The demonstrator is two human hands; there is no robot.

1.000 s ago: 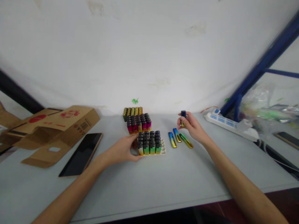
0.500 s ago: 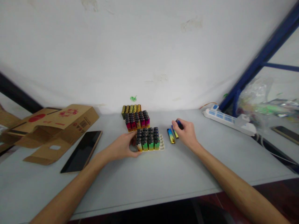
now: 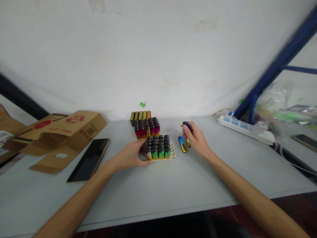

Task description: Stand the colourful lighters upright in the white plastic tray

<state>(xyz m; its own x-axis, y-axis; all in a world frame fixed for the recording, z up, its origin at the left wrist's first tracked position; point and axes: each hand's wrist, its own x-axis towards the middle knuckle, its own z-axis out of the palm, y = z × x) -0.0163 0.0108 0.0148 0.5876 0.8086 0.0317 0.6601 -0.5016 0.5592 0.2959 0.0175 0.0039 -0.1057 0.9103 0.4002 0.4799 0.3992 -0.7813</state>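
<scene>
My left hand [image 3: 135, 154] is wrapped round the left side of a white tray [image 3: 172, 155], which holds rows of upright green lighters [image 3: 161, 152] with black tops. The tray's right-hand sockets hold nothing. My right hand [image 3: 193, 136] grips a blue-topped lighter [image 3: 185, 124] between thumb and fingers. Beneath that hand a second lighter [image 3: 188, 142] shows in part. Just left of it, a blue and yellow lighter [image 3: 183, 144] lies on the table. Behind the tray stand pink lighters [image 3: 143, 133] and, farther back, a block of yellow-topped ones [image 3: 140, 115].
An opened cardboard box [image 3: 71, 129] and a dark tablet [image 3: 88, 161] lie on the left of the grey table [image 3: 153, 195]. A white power strip [image 3: 245, 128] is at the right, near a blue metal frame [image 3: 268, 74] and plastic bags [image 3: 274, 99].
My right hand has tilted, and the lighter in it now stands higher and more upright. The whole view has shifted slightly; my left hand keeps its place at the tray.
</scene>
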